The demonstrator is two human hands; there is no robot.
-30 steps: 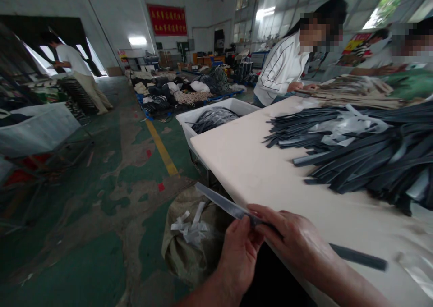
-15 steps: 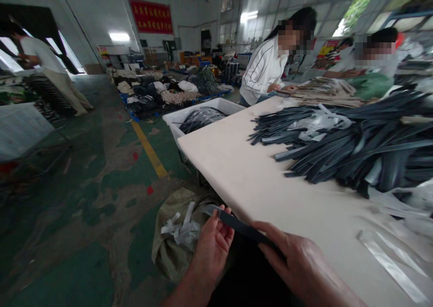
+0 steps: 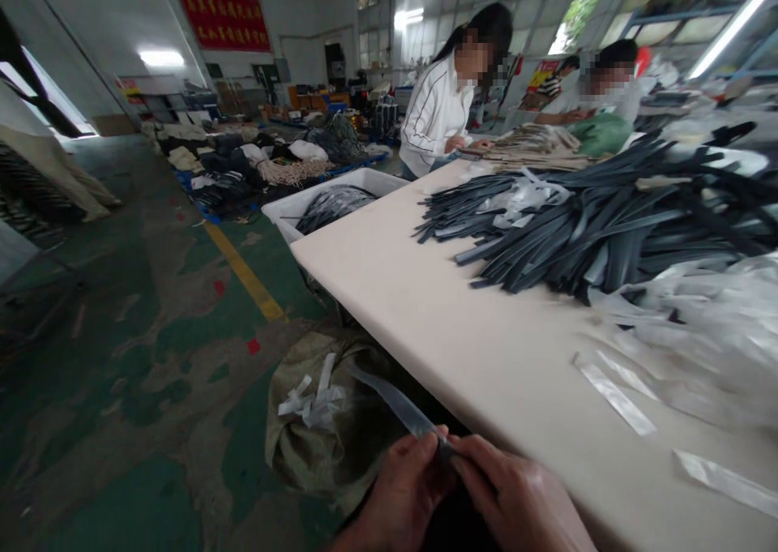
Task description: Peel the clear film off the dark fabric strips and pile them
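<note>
Both hands grip one narrow dark strip, low in the view by the table's near edge. My left hand (image 3: 410,483) pinches it between thumb and fingers. From that pinch a translucent plastic strip (image 3: 398,402) runs up and left over a sack. My right hand (image 3: 516,491) is closed on the dark strip (image 3: 448,452) just beside the left, the fingertips almost touching. Most of the dark strip is hidden by the hands. On the table lies a large heap of dark strips (image 3: 547,248) with crumpled plastic film (image 3: 526,195) on top.
The pale table (image 3: 389,293) fills the right side. Loose film strips (image 3: 617,394) and a plastic pile (image 3: 717,317) lie there. Below left sits an olive sack (image 3: 285,447) with plastic scraps. A white bin (image 3: 276,220) stands beyond the corner, near a co-worker (image 3: 434,106).
The view has turned right. My hands have come closer together, and a longer length of translucent plastic now sticks out beyond my left hand, while less of the dark strip shows.
</note>
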